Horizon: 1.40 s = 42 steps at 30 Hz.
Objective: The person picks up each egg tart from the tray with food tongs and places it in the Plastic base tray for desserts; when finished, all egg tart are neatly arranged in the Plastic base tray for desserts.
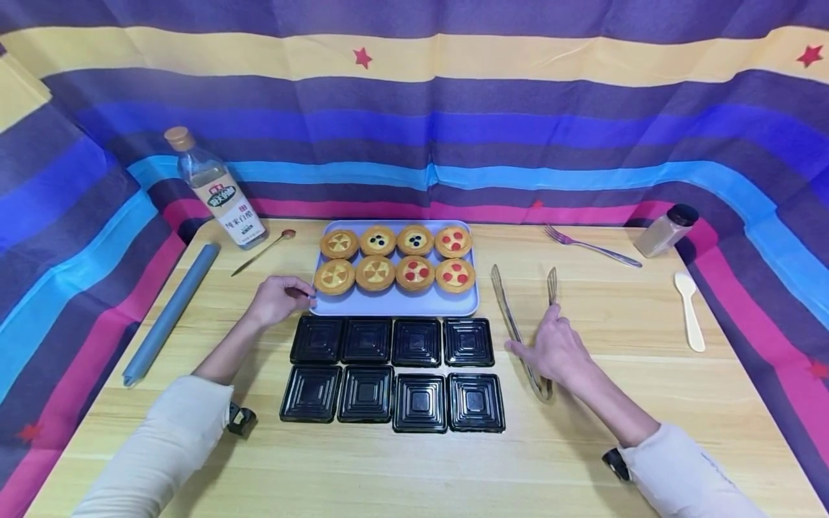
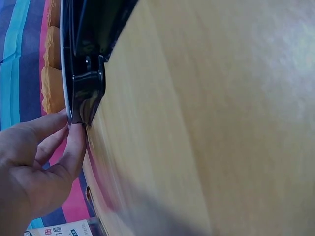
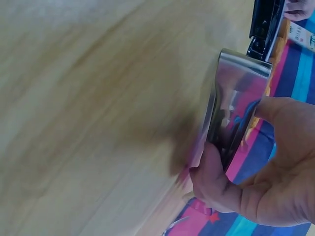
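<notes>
My left hand (image 1: 275,301) pinches the front left corner of a pale lilac tray (image 1: 388,307) between thumb and fingers. In the left wrist view, the fingertips (image 2: 76,129) are right at the tray's rim, beside a black plastic box. Two rows of egg tarts (image 1: 376,273) lie on the tray, topped with yellow wedges, dark berries or red pieces. To the tray's right, my right hand (image 1: 560,349) holds metal tongs (image 1: 508,306), thumb on one arm and fingers at the other. The tongs' arms are spread, their tips pointing away from me with nothing between them.
Two rows of black square plastic boxes (image 1: 417,342) lie in front of the tray. At left are a vinegar bottle (image 1: 227,198), a small long-handled spoon (image 1: 262,253) and a grey-blue roll (image 1: 171,316). At right are a fork (image 1: 592,248), a black-capped shaker (image 1: 663,232) and a cream spoon (image 1: 691,313).
</notes>
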### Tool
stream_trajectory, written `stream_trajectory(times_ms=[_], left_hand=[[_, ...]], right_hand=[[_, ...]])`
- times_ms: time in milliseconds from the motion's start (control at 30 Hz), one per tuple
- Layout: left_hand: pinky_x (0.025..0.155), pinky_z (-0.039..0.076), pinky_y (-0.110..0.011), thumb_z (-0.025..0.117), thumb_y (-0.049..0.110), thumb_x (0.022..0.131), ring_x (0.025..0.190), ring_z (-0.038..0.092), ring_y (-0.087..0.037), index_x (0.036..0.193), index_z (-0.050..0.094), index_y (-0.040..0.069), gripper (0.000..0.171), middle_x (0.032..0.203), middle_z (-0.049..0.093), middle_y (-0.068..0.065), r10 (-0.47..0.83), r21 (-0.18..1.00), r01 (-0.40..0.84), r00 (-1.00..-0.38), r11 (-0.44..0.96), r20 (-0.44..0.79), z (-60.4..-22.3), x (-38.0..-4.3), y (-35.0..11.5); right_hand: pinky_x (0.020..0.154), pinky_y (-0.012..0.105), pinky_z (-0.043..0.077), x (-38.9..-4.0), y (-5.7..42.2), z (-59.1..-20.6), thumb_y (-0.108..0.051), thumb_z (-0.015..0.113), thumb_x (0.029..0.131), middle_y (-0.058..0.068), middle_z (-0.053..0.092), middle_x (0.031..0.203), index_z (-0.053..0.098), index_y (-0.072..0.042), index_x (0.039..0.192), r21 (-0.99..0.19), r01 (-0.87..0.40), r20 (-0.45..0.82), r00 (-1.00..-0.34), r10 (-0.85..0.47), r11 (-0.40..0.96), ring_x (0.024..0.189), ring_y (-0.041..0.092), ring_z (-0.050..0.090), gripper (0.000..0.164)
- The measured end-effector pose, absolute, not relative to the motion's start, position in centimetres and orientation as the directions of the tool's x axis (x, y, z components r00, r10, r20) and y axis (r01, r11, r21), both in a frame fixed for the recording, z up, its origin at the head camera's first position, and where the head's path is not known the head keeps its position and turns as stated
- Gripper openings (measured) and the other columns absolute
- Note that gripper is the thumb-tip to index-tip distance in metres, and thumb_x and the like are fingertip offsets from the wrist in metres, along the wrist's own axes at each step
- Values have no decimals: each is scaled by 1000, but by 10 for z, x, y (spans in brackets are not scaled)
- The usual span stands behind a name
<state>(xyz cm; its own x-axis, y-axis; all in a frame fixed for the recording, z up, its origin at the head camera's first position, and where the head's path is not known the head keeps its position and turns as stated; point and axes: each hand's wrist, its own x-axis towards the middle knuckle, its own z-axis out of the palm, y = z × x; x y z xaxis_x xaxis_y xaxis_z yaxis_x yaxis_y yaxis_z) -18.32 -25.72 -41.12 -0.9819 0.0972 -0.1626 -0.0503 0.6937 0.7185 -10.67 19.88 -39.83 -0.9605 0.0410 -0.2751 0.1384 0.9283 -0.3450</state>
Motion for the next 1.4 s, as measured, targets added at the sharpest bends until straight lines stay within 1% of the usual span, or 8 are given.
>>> stream_trajectory(times_ms=[67,400,600,700,833,1000,1167,1400], left_hand=[[62,49,-21,72,9,81,69,59,-6,98,69,-3,21,90,71,-15,95,719,-53,-982,693,-164,-411,-183,-257],[61,48,-20,73,8,81,69,59,-7,97,69,-4,21,88,71,-16,104,708,-41,-982,705,-160,-409,-184,-257],[62,49,-20,73,9,81,69,60,-6,98,69,-4,22,91,71,-16,110,718,-46,-979,695,-170,-409,-184,-258],[62,49,-21,72,10,81,69,60,-6,98,69,-3,21,90,71,-15,105,721,-62,-977,691,-184,-409,-184,-257],[62,49,-21,72,10,82,69,60,-8,99,69,-3,22,89,70,-14,106,725,-71,-975,685,-195,-409,-184,-257],[63,50,-22,72,10,82,70,60,-7,100,68,-3,23,91,70,-16,110,728,-70,-974,682,-197,-408,-184,-257],[63,50,-22,72,10,82,69,60,-6,100,68,-3,23,90,71,-15,111,728,-75,-973,682,-203,-408,-185,-257],[64,50,-22,71,8,82,71,61,-9,101,68,-4,22,90,70,-14,111,719,-82,-970,690,-217,-408,-185,-258]], right_hand=[[44,29,44,-106,199,-399,-49,70,79,33,53,87,14,22,135,-361,141,-271,-962,41,922,52,23,52,107],[50,32,48,-104,207,-394,-43,65,84,27,51,92,30,18,126,-436,177,-233,-969,80,882,59,25,55,82],[54,36,51,-102,211,-387,-46,65,83,29,51,98,31,18,129,-455,160,-183,-980,84,876,66,27,57,86],[53,37,51,-101,214,-383,-46,67,82,28,53,98,41,17,124,-464,101,-112,-992,55,880,69,29,57,80],[67,48,52,-102,219,-376,-46,67,82,28,57,98,49,15,119,-437,-35,25,-999,-26,899,81,36,57,74],[86,57,47,-105,226,-367,-44,65,85,33,57,116,47,13,128,-446,-158,101,-987,-125,881,103,47,57,74],[84,56,49,-114,228,-363,-34,73,82,31,62,113,55,10,122,-417,-285,196,-955,-220,863,101,45,61,62],[88,55,48,-130,226,-354,-32,73,82,29,62,117,55,9,125,-346,-323,125,-947,-297,881,104,42,61,62]])
